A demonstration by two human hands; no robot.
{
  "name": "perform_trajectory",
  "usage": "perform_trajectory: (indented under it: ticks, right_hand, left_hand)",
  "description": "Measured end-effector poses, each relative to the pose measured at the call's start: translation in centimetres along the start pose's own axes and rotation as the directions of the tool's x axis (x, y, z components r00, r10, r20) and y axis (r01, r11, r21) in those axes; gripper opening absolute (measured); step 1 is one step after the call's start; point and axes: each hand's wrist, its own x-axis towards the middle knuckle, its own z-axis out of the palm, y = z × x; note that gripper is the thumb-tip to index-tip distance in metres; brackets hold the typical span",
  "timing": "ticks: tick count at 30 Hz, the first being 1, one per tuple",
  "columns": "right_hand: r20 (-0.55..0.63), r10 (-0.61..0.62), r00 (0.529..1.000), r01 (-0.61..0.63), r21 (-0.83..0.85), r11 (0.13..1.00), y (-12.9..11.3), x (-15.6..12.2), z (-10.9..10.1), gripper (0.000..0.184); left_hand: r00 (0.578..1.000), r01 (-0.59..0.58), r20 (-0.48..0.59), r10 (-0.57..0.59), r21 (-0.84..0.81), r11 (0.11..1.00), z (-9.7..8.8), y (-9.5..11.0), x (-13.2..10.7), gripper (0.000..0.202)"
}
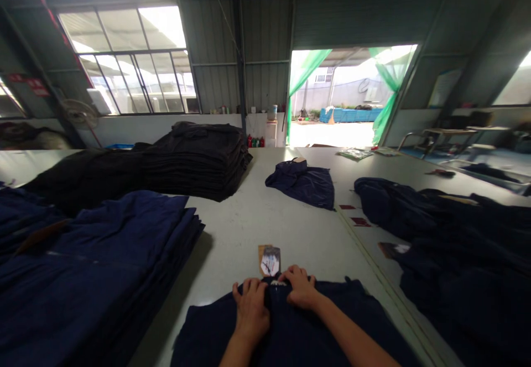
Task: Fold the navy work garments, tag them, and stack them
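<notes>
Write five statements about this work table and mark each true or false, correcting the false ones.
1. The left hand and right hand both touch the dark navy garment. True.
2. The black garment stack stands to the right of both hands. False: it stands to their left, farther back.
3. A printed hang tag lies beyond the garment's far edge. True.
4. The doorway curtains are red. False: they are green.
5. A blue garment stack lies to the left of the hands. True.

Navy garment (286, 328), blue garment stack (103, 262), black clothing pile (199, 160), pale table (240, 223), green curtains (305, 71)
</notes>
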Motion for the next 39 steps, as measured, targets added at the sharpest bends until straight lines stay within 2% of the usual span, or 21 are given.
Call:
perform_trajectory:
  ticks: [2, 3, 6, 9, 13, 16, 22, 27, 30, 35, 39]
  right_hand:
    - [-0.022, 0.022, 1.000, -0.021, 0.027, 0.999, 0.1, 0.2, 0.1, 0.055]
    - [-0.030, 0.024, 0.999, -0.023, 0.035, 0.999, 0.1, 0.3, 0.1, 0.052]
    - [-0.014, -0.009, 1.000, 0.009, 0.018, 1.000, 0.2, 0.3, 0.0, 0.048]
    - [0.030, -0.062, 0.998, 0.062, -0.008, 0.998, 0.1, 0.1, -0.3, 0.048]
    - [0.093, -0.114, 0.989, 0.117, -0.028, 0.993, -0.2, -0.4, -0.5, 0.045]
    - [0.121, -0.108, 0.987, 0.116, -0.059, 0.992, -0.4, -0.6, -0.4, 0.043]
    - [0.083, -0.138, 0.987, 0.141, -0.032, 0.989, -0.1, -0.9, -0.5, 0.056]
    - [0.142, -0.188, 0.972, 0.203, -0.103, 0.974, 0.0, -1.0, -0.5, 0.034]
    - [0.124, -0.192, 0.974, 0.210, -0.152, 0.966, 0.0, -0.8, -0.3, 0.031]
    - [0.060, -0.101, 0.993, 0.108, -0.126, 0.986, 0.5, -1.0, -0.6, 0.048]
    - [0.038, -0.096, 0.995, 0.099, -0.082, 0.992, 0.9, -1.6, -1.2, 0.060]
  left_hand:
    - [0.999, 0.029, 0.041, -0.029, -0.009, 1.000, 0.0, 0.7, 0.3, 0.042]
    - [0.999, 0.024, 0.030, -0.023, -0.029, 0.999, 0.2, 0.8, 0.3, 0.040]
    - [0.993, -0.069, -0.102, 0.057, -0.119, 0.991, 1.6, 0.7, -0.2, 0.045]
    - [0.966, -0.157, -0.228, 0.120, -0.151, 0.976, 2.9, 0.1, -0.8, 0.042]
    - [0.950, -0.201, -0.279, 0.143, -0.193, 0.960, 3.3, -0.4, -1.0, 0.033]
    - [0.950, -0.206, -0.277, 0.145, -0.204, 0.957, 3.1, -0.4, -0.9, 0.034]
    - [0.950, -0.197, -0.286, 0.123, -0.248, 0.949, 3.0, -0.3, -0.9, 0.037]
    - [0.966, -0.145, -0.250, 0.069, -0.303, 0.942, 2.2, 0.2, -0.7, 0.031]
    - [0.977, -0.104, -0.208, 0.035, -0.330, 0.938, 1.0, 0.6, -0.4, 0.027]
    - [0.993, -0.031, -0.120, -0.003, -0.280, 0.959, -0.7, 0.7, 0.1, 0.027]
    - [0.995, -0.036, -0.097, 0.015, -0.218, 0.975, -0.5, 0.4, 0.3, 0.033]
